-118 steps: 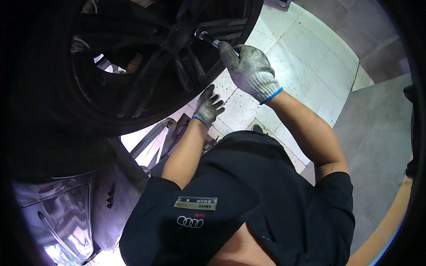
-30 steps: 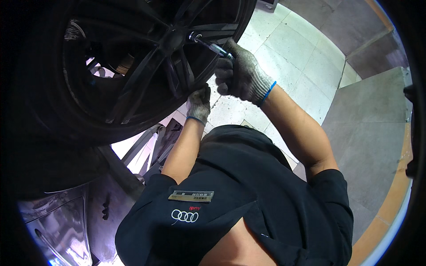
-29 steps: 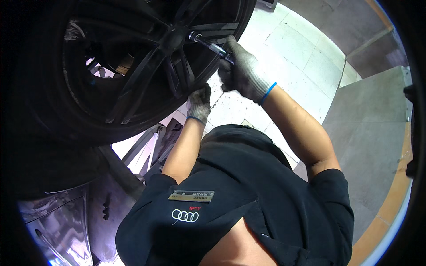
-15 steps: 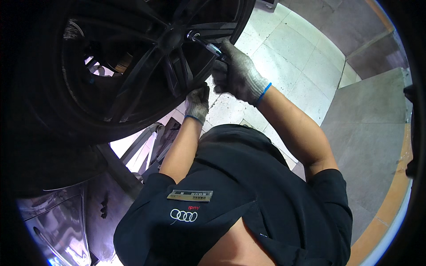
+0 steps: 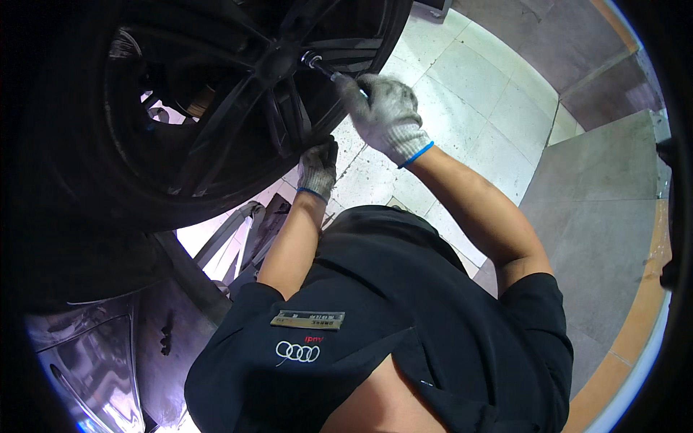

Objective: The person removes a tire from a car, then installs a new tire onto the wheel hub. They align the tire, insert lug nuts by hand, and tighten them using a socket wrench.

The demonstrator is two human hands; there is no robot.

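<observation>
A large dark wheel (image 5: 238, 126) with several spokes fills the upper left, its tyre (image 5: 216, 211) curving round the rim. Wrapped in a grey-white knit glove with a blue cuff, my right hand (image 5: 386, 115) is closed round the handle of a socket wrench (image 5: 323, 67). The wrench's shiny socket end sits against the wheel beside the centre cap (image 5: 278, 65). My left hand (image 5: 317, 167), gloved the same way, is curled at the tyre's lower right edge and seems to grip it; its fingertips are partly hidden.
Pale floor tiles (image 5: 462, 79) lie beyond my right hand, with darker grey tiles (image 5: 592, 231) to the right. Below the wheel stands a metal support arm (image 5: 229, 238). A shiny silver car body panel (image 5: 97, 361) is at the lower left.
My right hand has turned over the wrench handle, its back now facing up, and has shifted slightly. The socket stays at the wheel, and my left hand keeps nearly the same place.
</observation>
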